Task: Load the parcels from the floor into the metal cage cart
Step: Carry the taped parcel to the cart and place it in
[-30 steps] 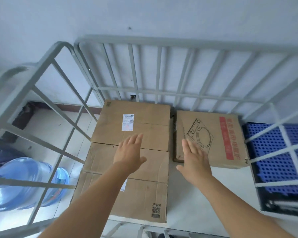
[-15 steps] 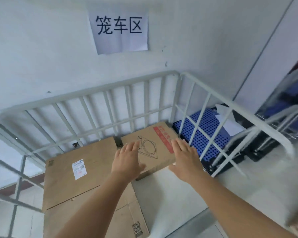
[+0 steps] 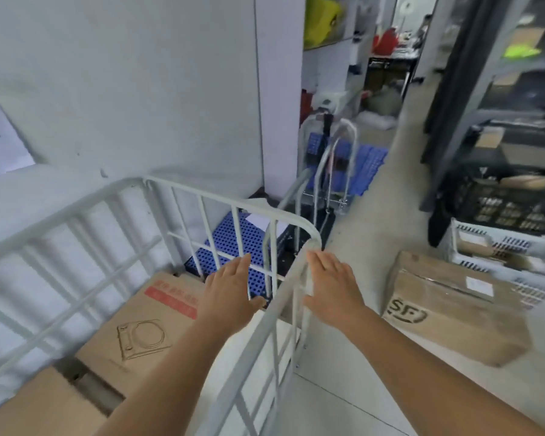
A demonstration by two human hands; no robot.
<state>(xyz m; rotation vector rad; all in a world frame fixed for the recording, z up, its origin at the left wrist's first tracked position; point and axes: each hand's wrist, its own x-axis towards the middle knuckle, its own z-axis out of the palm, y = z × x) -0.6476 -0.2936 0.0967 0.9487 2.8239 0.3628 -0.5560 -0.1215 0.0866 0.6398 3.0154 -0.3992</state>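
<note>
Cardboard at lower left: a plain brown box (image 3: 41, 401) lies inside the metal cage cart (image 3: 183, 196), cut off by the frame edge.
Paper sign: a white sheet (image 3: 0, 143) with dark strokes hangs on the wall above the cart's back rail, mostly out of frame.
Printed box: a flat carton (image 3: 145, 328) with a line drawing of a round appliance and a red band lies inside the cart, just beside the plain box and near the cart's right side rail.
Left hand: the left hand (image 3: 230, 287) hovers over the inside of the cart, above the printed carton's far corner, palm down, fingers straight and together, holding nothing.
Blue pallet: a perforated blue plastic panel (image 3: 233, 243) lies behind the cart's bars, outside the far right corner.
Right hand: the right hand (image 3: 334, 284) hangs outside the cart, just beside its rounded corner rail, fingers straight and spread a little, holding nothing; whether it touches the rail is not clear.
Hand trolleys: folded trolleys (image 3: 328, 165) with curved metal handles stand beyond the cart's corner, against the wall.
Floor parcel: a brown SF parcel (image 3: 447, 306) with a white label sits on the floor to the right of the cart, well apart from its rail.
Crates: a white slotted crate (image 3: 504, 250) and a black one (image 3: 510, 199) stand behind that parcel, farther from the cart.
</note>
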